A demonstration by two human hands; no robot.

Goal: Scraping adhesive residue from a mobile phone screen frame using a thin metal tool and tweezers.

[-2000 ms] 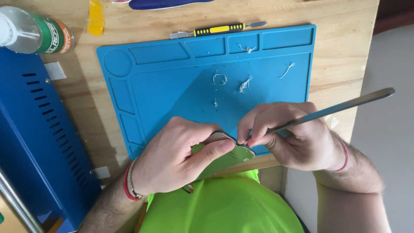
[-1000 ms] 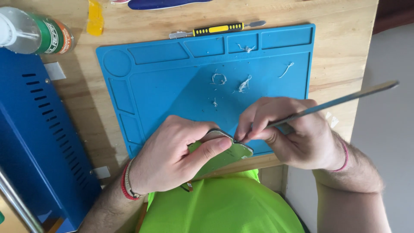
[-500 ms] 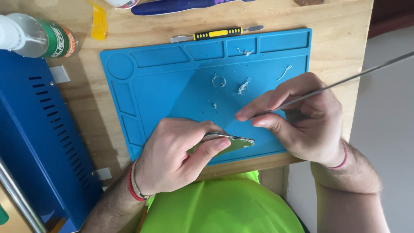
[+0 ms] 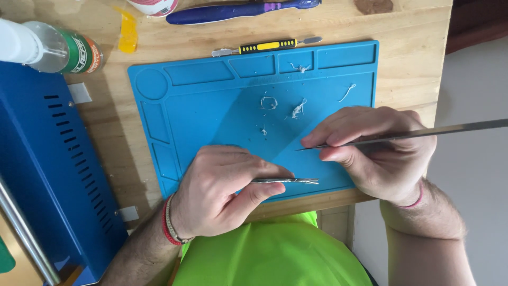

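Thin flat piece (image 4: pixel 296 181), held edge-on so you see only a silvery sliver, sits pinched in your left hand (image 4: pixel 222 196) just above the near edge of the blue work mat (image 4: pixel 211 116); what kind of part it is cannot be told from this angle.

Going from big to small around it: the blue metal case (image 4: pixel 47 169) fills the left side of the wooden tabletop (image 4: pixel 407 58), and the mat covers the middle, its near edge running along the tabletop's near edge. A clear bottle with a green label (image 4: pixel 58 53) lies at the far left corner, and a dark blue handled tool (image 4: pixel 238 10) lies along the far edge. A yellow-and-black pry tool (image 4: pixel 267 47) rests just beyond the mat's far edge. Small pale curled shreds (image 4: pixel 299 108) are scattered on the mat's middle.

Your left hand is closed, thumb and forefinger clamped on the flat piece. Your right hand (image 4: pixel 381 153) is closed too, in a pencil grip on the long thin metal spudger (image 4: pixel 423 132), whose tip hangs above the mat, a little apart from the piece.

To work well here, keep the piece low and steady over the mat so that loose bits land on it. Grip the spudger close to its tip, as you do, for control. Judging by the gap, bring the tip in shallow along the edge, not steeply, and away from your left fingertips (image 4: pixel 283 172).
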